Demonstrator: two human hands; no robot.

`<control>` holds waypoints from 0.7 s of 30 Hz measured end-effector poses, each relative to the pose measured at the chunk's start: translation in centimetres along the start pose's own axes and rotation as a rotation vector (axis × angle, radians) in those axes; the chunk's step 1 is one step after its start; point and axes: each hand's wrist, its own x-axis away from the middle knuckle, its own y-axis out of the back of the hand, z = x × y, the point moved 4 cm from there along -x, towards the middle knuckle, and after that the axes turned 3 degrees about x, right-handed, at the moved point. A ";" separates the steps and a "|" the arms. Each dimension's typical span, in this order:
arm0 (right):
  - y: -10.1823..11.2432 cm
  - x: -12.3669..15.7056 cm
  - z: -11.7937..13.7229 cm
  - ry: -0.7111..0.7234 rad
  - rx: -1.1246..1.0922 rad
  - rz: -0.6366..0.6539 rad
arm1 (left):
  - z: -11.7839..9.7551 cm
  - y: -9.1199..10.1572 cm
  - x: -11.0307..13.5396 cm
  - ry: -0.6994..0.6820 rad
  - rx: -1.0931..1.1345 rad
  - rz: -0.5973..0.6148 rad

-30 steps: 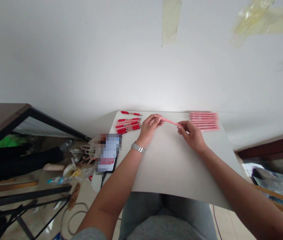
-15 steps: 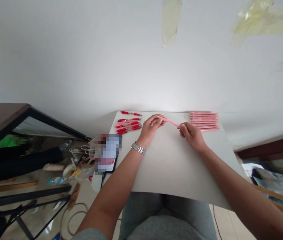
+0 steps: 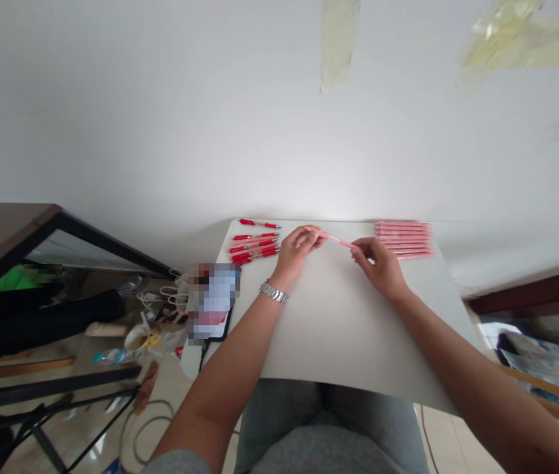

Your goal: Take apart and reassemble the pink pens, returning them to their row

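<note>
A slim pink pen point(image 3: 334, 239) spans the gap between my hands above the white table. My left hand point(image 3: 297, 249), with a metal watch on its wrist, is closed on the pen's left end. My right hand point(image 3: 378, 263) pinches the right end between thumb and fingertips. To the left lie several red pens point(image 3: 254, 245), loosely spread near the table's back corner. A neat row of several pink pens point(image 3: 403, 239) lies at the back right, beyond my right hand.
The white table point(image 3: 338, 329) stands against a wall. A phone point(image 3: 214, 303) with a cable lies on its left edge. Left of it are a dark-framed desk point(image 3: 56, 217), a bottle point(image 3: 111, 357), cables and another person's leg point(image 3: 62, 322).
The pen has turned a little, so a white marking now shows on its side. My right fingers have shifted on its end; my left hand has barely moved.
</note>
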 end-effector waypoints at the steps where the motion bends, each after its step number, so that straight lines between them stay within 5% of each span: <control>1: 0.0 0.0 0.0 -0.005 -0.005 0.013 | 0.0 0.0 0.0 0.000 0.000 0.003; 21: 0.2 0.2 0.7 0.011 0.035 0.062 | -0.5 -0.3 0.0 -0.039 -0.044 0.041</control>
